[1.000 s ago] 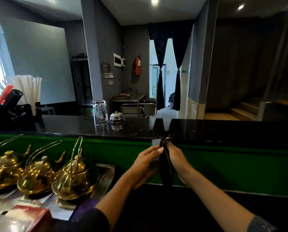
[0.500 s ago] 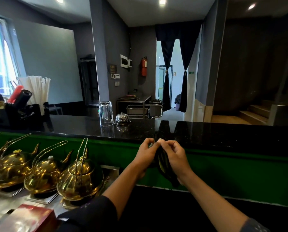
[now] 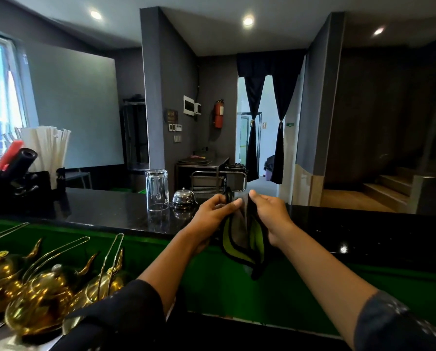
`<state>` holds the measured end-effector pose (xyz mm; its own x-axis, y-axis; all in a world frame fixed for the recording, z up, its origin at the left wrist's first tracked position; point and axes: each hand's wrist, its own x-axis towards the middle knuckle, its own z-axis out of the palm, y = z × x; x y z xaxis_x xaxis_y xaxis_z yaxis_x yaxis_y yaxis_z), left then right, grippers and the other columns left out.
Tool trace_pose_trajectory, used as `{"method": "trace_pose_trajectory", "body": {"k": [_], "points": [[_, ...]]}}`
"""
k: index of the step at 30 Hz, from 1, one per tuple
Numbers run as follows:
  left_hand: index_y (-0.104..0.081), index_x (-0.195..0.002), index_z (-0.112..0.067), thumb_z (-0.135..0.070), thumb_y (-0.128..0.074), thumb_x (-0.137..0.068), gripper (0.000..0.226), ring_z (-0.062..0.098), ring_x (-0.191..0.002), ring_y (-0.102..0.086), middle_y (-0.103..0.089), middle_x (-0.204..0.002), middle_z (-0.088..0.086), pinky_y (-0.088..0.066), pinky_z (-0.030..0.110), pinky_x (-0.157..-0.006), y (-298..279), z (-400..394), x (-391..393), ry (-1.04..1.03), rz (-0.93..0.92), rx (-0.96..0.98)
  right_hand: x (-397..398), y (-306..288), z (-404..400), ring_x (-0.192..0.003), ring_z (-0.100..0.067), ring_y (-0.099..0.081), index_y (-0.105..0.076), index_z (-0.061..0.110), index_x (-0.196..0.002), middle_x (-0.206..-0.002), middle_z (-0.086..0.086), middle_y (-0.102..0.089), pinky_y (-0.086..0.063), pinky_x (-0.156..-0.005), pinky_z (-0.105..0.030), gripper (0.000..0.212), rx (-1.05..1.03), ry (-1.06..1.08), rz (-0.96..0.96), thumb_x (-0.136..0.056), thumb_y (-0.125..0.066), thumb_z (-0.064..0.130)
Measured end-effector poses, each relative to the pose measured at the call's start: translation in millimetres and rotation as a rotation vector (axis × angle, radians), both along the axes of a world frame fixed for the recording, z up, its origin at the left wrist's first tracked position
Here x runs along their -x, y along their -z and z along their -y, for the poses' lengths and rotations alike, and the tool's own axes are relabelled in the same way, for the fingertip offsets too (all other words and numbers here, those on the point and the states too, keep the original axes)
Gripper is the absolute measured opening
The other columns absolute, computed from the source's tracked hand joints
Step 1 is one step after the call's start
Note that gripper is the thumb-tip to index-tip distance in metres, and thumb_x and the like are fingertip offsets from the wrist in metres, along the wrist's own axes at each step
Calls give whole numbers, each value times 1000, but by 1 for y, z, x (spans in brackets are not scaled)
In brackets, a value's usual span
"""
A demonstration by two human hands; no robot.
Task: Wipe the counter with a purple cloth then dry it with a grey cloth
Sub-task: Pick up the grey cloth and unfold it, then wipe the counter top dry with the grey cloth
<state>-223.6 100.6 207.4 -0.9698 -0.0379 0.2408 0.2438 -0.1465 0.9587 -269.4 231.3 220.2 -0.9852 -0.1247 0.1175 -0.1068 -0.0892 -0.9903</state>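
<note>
A folded grey cloth (image 3: 241, 233) with black edging and yellow-green inner faces hangs between my two hands, above the front edge of the black stone counter (image 3: 110, 211). My left hand (image 3: 212, 214) pinches its left top corner. My right hand (image 3: 267, 215) grips its right top edge. The cloth's lower end droops in front of the green counter face (image 3: 237, 295). No purple cloth shows in view.
An upturned glass (image 3: 157, 190) and a chrome service bell (image 3: 183, 197) stand on the counter just left of my hands. A black caddy with straws (image 3: 44, 153) sits far left. Gold teapots (image 3: 42, 300) line the lower shelf at bottom left.
Both hands have risen with the cloth from below the counter edge to above it, and they have pulled its folds apart so the yellow-green inside shows.
</note>
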Motion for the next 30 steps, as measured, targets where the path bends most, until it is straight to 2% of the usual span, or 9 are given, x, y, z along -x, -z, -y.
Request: {"method": "trace_pose_trajectory", "body": {"k": [4, 7, 11, 16, 19, 21, 23, 26, 30], "points": [[-59, -92, -12, -23, -59, -92, 11, 17, -78, -63, -64, -89, 8, -54, 30, -67, -10, 27, 29, -195, 86, 43, 47, -8, -6, -94, -32, -63, -66, 9, -78, -93, -16, -65, -46, -76, -33, 34, -276, 207, -61, -98, -50, 31], [-58, -102, -14, -29, -58, -93, 18, 23, -91, -59, -59, -103, 10, -52, 32, -66, -14, 62, 49, -392, 153, 210, 92, -7, -24, -113, -37, -57, -58, -2, -122, -122, -21, -60, -43, -78, -33, 40, -445, 305, 11, -99, -47, 29], [-58, -106, -10, -27, -60, -91, 23, 22, -92, -58, -56, -96, 4, -54, 38, -77, -5, 98, 70, -516, 180, 427, 131, 8, -41, -117, -38, -52, -41, 0, -141, -136, -20, -51, -48, -86, -37, 48, -525, 281, 101, -100, -45, 26], [-66, -99, -6, -23, -65, -88, 20, 23, -91, -61, -62, -92, 7, -53, 36, -85, 19, 115, 87, -592, 214, 824, 145, 23, -51, -98, -36, -59, -53, -4, -124, -118, -22, -58, -43, -66, -33, 40, -839, 296, 139, -100, -48, 27], [-64, -96, -10, -27, -62, -90, 19, 17, -85, -60, -62, -90, 4, -50, 28, -76, 22, 119, 88, -605, 165, 983, 137, 21, -49, -85, -27, -57, -59, 5, -112, -105, -14, -61, -46, -66, -32, 28, -1132, 344, -96, -98, -51, 29], [-62, -96, -13, -29, -59, -90, 17, 17, -85, -60, -63, -91, 3, -51, 31, -78, 21, 129, 87, -640, 74, 1096, 128, 17, -41, -99, -22, -55, -59, 18, -114, -115, -6, -59, -48, -83, -37, 22, -1200, 226, -461, -97, -52, 30], [-60, -98, -13, -25, -56, -91, 14, 18, -88, -60, -63, -96, 4, -52, 34, -82, 23, 141, 86, -596, 16, 1180, 110, 11, -22, -116, -16, -51, -57, 28, -124, -128, 1, -55, -40, -100, -32, 27, -1184, -125, -705, -98, -50, 27], [-60, -106, -15, -14, -48, -94, 16, 13, -100, -55, -58, -109, 2, -44, 25, -88, 33, 156, 88, -439, 15, 1267, 89, 19, 20, -138, -9, -31, -41, 36, -143, -151, 7, -36, -17, -110, -20, 41, -1278, -486, -806, -102, -42, 31], [-59, -117, -13, -12, -41, -96, 27, 14, -109, -49, -52, -118, 2, -38, 25, -95, 46, 163, 94, -416, -10, 1234, 94, 46, 73, -148, -15, -3, -18, 41, -150, -162, 4, -8, 1, -118, -46, 47, -1344, -628, -753, -104, -27, 39]]}}
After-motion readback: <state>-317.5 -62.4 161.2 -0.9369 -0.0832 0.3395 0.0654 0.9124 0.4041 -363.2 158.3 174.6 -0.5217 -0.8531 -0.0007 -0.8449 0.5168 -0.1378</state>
